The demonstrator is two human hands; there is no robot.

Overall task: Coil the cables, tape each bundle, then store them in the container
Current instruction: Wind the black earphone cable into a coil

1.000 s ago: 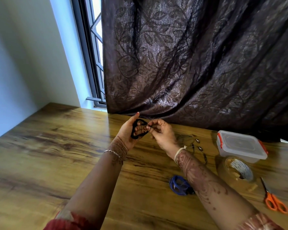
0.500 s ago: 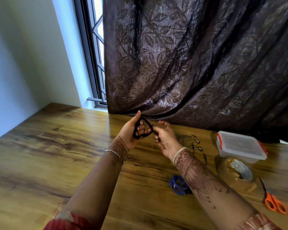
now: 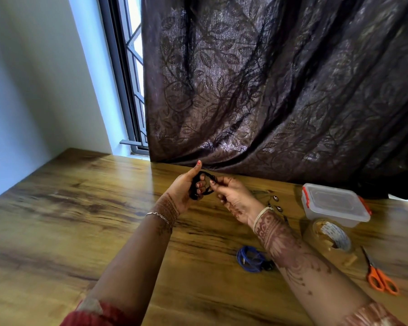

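My left hand [image 3: 185,187] holds a small black cable coil [image 3: 204,176] above the wooden table, fingers curled through the loop and thumb raised. My right hand [image 3: 233,196] pinches the right side of the same coil with thumb and forefinger. A coiled blue cable [image 3: 251,258] lies on the table beside my right forearm. A thin earphone cable with metal buds [image 3: 276,203] lies behind my right wrist. The clear plastic container [image 3: 335,204] with red clips stands lidded at the right. A roll of brown tape [image 3: 331,236] sits in front of it.
Orange-handled scissors [image 3: 379,276] lie near the table's right edge. A dark leaf-patterned curtain [image 3: 280,90] hangs along the table's far edge. A window [image 3: 130,74] and white wall are at the back left. The wooden table [image 3: 68,220] stretches bare to the left.
My right hand has turned and shifted along the coil's right side, its other fingers spreading. My left hand still holds the black coil, slightly raised.
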